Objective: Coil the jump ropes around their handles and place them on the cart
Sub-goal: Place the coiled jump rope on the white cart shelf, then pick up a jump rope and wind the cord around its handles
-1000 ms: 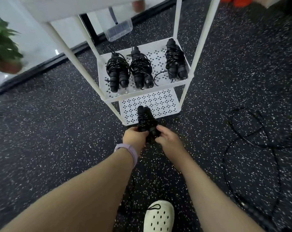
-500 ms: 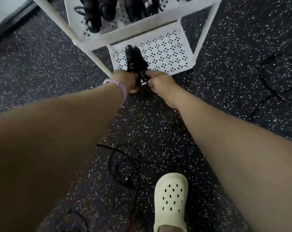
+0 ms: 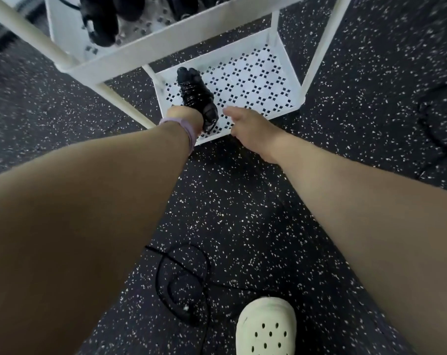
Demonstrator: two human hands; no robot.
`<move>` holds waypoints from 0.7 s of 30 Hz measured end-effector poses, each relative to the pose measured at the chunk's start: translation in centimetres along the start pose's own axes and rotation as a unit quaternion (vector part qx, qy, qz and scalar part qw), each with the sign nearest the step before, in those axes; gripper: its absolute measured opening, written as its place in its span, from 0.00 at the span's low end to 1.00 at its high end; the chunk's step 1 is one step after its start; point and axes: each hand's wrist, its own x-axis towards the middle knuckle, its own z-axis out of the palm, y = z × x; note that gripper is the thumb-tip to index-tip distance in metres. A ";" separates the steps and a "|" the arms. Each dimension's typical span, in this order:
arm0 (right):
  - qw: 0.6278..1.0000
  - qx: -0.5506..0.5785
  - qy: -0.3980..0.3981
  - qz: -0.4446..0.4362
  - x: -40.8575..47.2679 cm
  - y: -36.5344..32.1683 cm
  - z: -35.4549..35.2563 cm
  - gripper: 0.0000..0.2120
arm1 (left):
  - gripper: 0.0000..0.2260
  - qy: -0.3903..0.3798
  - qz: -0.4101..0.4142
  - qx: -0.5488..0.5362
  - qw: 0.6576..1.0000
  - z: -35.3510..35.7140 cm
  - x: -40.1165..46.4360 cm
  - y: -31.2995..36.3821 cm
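Observation:
A black coiled jump rope [image 3: 195,92] lies over the left part of the white cart's bottom shelf [image 3: 255,80], its handles pointing away from me. My left hand [image 3: 185,117], with a lilac wristband, is shut on its near end. My right hand [image 3: 245,124] hovers just right of the bundle, fingers apart, holding nothing. On the shelf above, other coiled ropes [image 3: 102,19] are partly cut off by the top edge. A loose black rope [image 3: 181,280] lies looped on the floor near my foot.
White cart posts [image 3: 319,55] rise at the shelf corners, and the middle shelf's rim [image 3: 166,44] overhangs the bottom shelf. My cream clog [image 3: 267,329] stands on the speckled dark floor. Another loose rope [image 3: 432,134] trails at the right edge.
My head has dipped and come closer to the cart. Both hands carried the coiled rope onto the bottom shelf; my right hand has let go and moved slightly right.

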 end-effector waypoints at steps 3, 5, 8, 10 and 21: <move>1.000 0.006 0.006 -0.002 0.3 0.0 -0.4 0.28 | 0.25 0.004 -0.001 -0.022 1.000 -0.1 0.5 0.1; 1.000 0.013 0.005 -0.001 0.1 -0.1 -0.6 0.29 | 0.20 -0.001 -0.036 -0.045 0.998 -1.2 0.1 1.2; 1.000 0.027 0.013 0.002 -0.6 -0.6 -1.2 0.31 | 0.19 -0.024 -0.109 -0.113 0.987 -2.2 -1.3 3.0; 0.999 0.027 0.028 0.012 -1.5 -0.7 -1.8 0.32 | 0.20 0.020 -0.088 -0.087 0.992 -2.1 -2.7 3.6; 0.979 -0.080 0.142 0.122 -20.6 11.6 -15.2 0.32 | 0.26 0.164 -0.022 -0.204 0.965 0.3 -12.6 14.3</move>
